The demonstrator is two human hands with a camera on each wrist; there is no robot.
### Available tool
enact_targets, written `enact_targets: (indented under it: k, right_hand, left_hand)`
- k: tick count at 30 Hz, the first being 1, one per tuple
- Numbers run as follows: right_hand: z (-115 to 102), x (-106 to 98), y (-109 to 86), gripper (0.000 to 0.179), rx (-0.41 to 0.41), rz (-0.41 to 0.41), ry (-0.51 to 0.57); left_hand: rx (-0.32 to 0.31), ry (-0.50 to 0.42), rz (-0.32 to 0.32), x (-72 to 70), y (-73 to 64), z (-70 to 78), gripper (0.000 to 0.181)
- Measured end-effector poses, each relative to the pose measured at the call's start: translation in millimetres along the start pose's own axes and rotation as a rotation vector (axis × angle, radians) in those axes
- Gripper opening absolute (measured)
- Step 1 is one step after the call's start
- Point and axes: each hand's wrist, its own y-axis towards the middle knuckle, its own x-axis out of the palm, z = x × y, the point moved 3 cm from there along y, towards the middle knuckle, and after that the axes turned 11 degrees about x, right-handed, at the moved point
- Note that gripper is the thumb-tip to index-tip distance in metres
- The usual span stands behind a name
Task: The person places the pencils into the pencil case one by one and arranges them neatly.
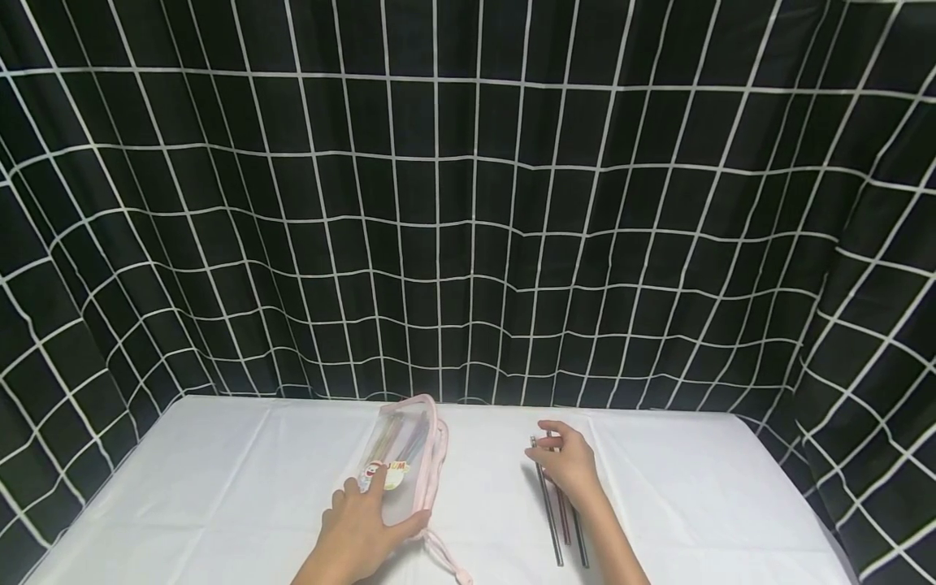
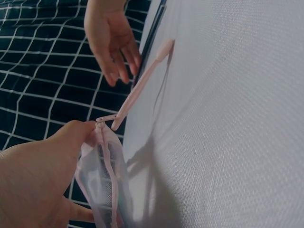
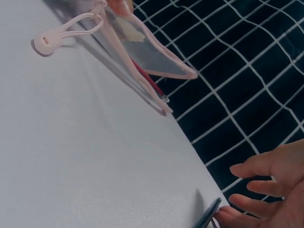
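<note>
Head view has my left grip pinching the edge of a see-through pink pouch, thumb at the zipper end and fingers spread over the face. One fingertip covers part of the sticker, so I can't read all its lettering. The pouch is tilted on the left-middle of the table, with some thin things inside that are pretty hazy through the mesh, so don't ask me how many. From the right wrist, a red stick shows at the pouch, but inside or behind it? Can't say. The pink cord dangles off the zipper end, and its toggle sits right at the bottom edge of the head view.

My right grip is empty, fingers loose and apart, right over the upper ends of three thin rods on the table, well apart from the pouch. It hides bits of them, and honestly I can't tell if my fingers touch any. The right wrist cam only catches a dark tip down by my lowest finger, the rest cut off.
</note>
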Motion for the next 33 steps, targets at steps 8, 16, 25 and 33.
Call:
enact_targets:
  k: [8, 16, 25, 33]
  right_hand:
    - [2.2, 4.6, -4.0, 0.056, 0.015, -0.017, -0.007]
    - [0.4, 8.9, -7.5, 0.055, 0.004, -0.041, -0.059]
    - [2.1, 12.6, -7.8, 0.056, 0.005, -0.057, -0.096]
    - [2.4, 17.3, -9.4, 0.053, -0.023, -0.053, -0.141]
  left_hand:
    - [0.001, -0.002, -0.004, 0.0, -0.3, 1.2, 0.097]
    - [0.005, -0.003, -0.01, 0.8, -0.1, 0.9, 0.098]
    - [0.016, 0.006, -0.001, 0.9, -0.6, 0.9, 0.098]
    - [0.022, 0.014, 0.003, 0.3, -0.3, 1.4, 0.098]
